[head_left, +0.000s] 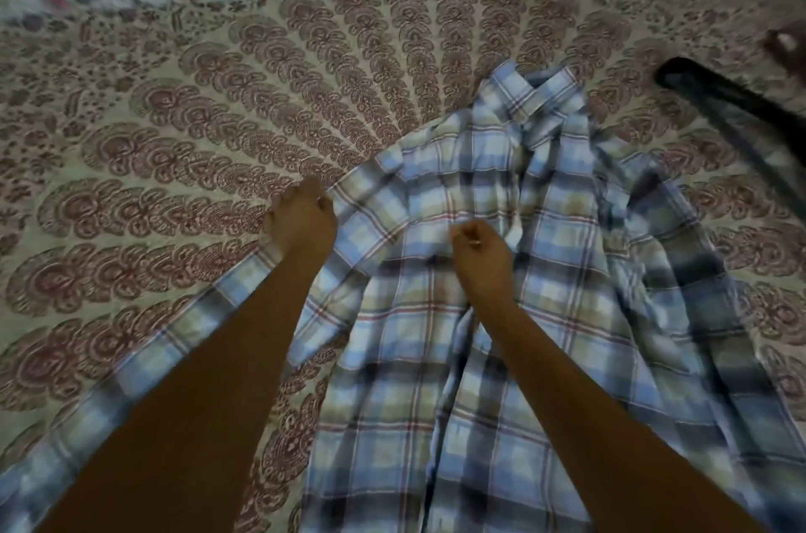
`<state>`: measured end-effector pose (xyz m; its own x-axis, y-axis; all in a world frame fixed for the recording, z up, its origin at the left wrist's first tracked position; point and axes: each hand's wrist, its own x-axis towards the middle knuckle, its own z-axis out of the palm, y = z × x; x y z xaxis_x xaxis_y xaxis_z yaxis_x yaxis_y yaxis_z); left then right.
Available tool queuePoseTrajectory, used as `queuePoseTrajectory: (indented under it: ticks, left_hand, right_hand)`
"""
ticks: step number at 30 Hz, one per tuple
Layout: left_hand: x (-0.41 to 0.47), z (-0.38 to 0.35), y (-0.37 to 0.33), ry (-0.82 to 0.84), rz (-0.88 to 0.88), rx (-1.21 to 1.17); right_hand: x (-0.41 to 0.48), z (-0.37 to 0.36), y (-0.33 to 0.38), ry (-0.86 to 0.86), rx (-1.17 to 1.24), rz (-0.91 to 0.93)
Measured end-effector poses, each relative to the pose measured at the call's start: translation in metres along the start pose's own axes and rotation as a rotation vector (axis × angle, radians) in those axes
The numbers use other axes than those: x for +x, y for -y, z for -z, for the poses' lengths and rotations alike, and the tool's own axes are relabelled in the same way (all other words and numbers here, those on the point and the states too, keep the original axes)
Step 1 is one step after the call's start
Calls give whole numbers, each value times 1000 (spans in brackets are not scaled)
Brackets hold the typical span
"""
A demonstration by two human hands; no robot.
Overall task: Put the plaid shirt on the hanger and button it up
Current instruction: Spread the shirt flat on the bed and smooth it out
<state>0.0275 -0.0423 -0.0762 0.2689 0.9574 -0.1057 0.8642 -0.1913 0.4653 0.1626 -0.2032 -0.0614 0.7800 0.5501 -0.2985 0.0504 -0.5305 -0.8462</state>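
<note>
Now both hands, left (301,222) and right (482,253), pinch the shirt (479,358) on the bed (152,139); seemingly a dark hanger (719,105) lies apart.

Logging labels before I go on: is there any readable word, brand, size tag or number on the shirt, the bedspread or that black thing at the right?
None readable.
Plaid shirt: no tag shows at the collar.
Bedspread: pattern only.
Black object: blurred, no markings visible.
</note>
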Motion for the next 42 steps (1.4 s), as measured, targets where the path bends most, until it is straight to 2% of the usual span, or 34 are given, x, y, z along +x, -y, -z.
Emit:
queuePoseTrajectory:
  ticks: [3,6,11,13,16,21,24,26,28,32,36,39,42]
  left_hand:
    - [26,-12,-10,83,63,-50]
    - [42,-30,-18,198,-59,55]
    - [92,-20,-8,-16,-92,333]
    - [121,-14,4,-43,-190,448]
    - [163,-14,16,-40,-309,545]
    - [175,-20,19,-56,-210,405]
    - [155,-21,30,-30,-272,403]
    - [132,-14,50,0,-290,409]
    - [104,-2,77,-21,-252,351]
    - [39,26,132,-21,-121,341]
    - [-25,48,178,-42,20,404]
    - [-61,60,207,-67,131,395]
    - [-76,80,232,-55,127,357]
  right_hand:
    - [42,-10,15,-84,-204,197]
    - [88,-26,21,66,-466,380]
    - [146,-41,19,341,-997,399]
    - [163,-52,21,405,-1093,437]
    - [189,-75,31,395,-1040,436]
    - [219,-82,44,413,-1041,373]
    - [205,-87,38,308,-977,360]
    - [174,-97,31,194,-894,367]
    - [132,-109,22,161,-818,357]
    - [43,-130,12,204,-734,362]
    - [-17,-146,11,221,-789,441]
    - [-51,-150,8,328,-811,510]
    - [-82,-155,5,378,-844,561]
